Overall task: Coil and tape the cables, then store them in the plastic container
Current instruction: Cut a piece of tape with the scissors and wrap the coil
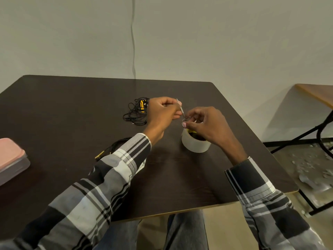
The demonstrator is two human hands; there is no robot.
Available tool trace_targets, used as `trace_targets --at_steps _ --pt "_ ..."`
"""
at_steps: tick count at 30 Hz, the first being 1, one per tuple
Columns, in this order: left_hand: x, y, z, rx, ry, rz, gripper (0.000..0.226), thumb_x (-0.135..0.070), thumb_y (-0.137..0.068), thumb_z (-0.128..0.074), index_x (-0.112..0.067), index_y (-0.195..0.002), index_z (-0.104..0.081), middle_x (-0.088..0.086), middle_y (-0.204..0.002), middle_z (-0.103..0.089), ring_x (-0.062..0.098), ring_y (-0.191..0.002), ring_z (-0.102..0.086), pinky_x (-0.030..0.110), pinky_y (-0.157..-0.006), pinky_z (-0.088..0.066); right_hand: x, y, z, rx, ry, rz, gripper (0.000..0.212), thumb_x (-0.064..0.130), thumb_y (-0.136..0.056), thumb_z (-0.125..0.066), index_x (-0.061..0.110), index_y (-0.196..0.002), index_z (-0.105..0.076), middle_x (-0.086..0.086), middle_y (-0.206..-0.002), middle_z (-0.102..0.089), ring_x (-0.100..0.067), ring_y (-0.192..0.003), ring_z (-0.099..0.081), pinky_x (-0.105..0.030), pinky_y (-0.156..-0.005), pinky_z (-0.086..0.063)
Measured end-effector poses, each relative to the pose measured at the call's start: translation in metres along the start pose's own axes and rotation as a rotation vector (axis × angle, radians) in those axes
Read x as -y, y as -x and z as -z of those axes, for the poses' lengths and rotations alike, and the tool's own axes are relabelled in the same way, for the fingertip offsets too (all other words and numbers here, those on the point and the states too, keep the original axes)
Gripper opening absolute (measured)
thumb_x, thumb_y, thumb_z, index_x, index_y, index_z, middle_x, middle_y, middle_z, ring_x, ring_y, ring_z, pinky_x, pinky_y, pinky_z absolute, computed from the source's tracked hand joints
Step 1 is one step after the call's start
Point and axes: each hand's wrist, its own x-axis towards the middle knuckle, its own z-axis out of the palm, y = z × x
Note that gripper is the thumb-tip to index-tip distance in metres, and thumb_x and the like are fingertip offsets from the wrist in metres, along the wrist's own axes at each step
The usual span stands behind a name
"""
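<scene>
While both hands work just above the tape roll (195,142), the job looks to be in its early or middle stretch — taping, not yet storing. The left hand (163,112) is curled round a thin metal blade or tool (180,108), and the right hand (207,125) pinches something small at the blade's lower tip, likely the free end of the tape, though it is too small to tell for sure. Seen from the roll, a loose tangle of black cable (136,112) lies at about ten o'clock, near the left hand, with a yellow-and-black item in it; it is not coiled or taped. A second cable (112,149) shows at about eight o'clock, half hidden under the left sleeve, so whether it is taped cannot be judged. The plastic container (12,159), under a pink lid, sits well apart at nine o'clock on the table's (72,109) edge — closed, with no cable visibly inside. Left to do, by my reckoning: cut tape, bind each coil, open the container, stow them.
</scene>
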Motion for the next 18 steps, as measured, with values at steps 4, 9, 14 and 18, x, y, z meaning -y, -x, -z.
trace_targets --at_steps 4,9,14,18 --pt "0.001 0.005 -0.004 0.049 0.044 0.007 0.011 -0.008 -0.088 -0.07 0.001 -0.094 -0.072 0.015 -0.08 -0.073 0.017 -0.07 -0.072 0.028 -0.067 -0.061 0.001 0.0 -0.001 0.019 0.061 -0.053 0.019 0.032 -0.085 -0.076 0.028 -0.103 -0.075 0.011 -0.089 -0.075 -0.008 -0.085 -0.069 -0.04 -0.082 -0.06" --pt "0.02 -0.001 0.01 0.333 -0.112 0.016 0.025 0.003 -0.092 -0.061 -0.001 -0.115 -0.066 0.013 -0.105 -0.071 0.019 -0.095 -0.07 0.027 -0.078 -0.059 -0.01 -0.003 0.013 0.034 0.11 -0.193 0.024 0.049 -0.075 -0.081 0.027 -0.077 -0.072 0.009 -0.074 -0.072 -0.012 -0.078 -0.07 -0.038 -0.073 -0.058" --pt "0.046 -0.004 0.02 0.529 -0.379 0.024 0.049 0.007 -0.073 -0.079 -0.003 -0.119 -0.065 0.015 -0.118 -0.067 0.024 -0.1 -0.066 0.031 -0.087 -0.056 -0.011 0.002 0.01 0.26 0.122 -0.213 0.027 0.049 -0.069 -0.085 0.024 -0.071 -0.074 0.007 -0.072 -0.073 -0.016 -0.077 -0.07 -0.04 -0.074 -0.057" --pt "0.052 -0.007 0.018 0.474 -0.442 -0.104 0.032 -0.002 -0.075 -0.082 -0.003 -0.106 -0.072 0.012 -0.1 -0.074 0.017 -0.08 -0.068 0.024 -0.078 -0.056 -0.013 0.001 0.004 0.309 0.143 -0.213 0.026 0.046 -0.067 -0.087 0.024 -0.072 -0.075 0.008 -0.074 -0.069 -0.018 -0.078 -0.065 -0.032 -0.065 -0.048"
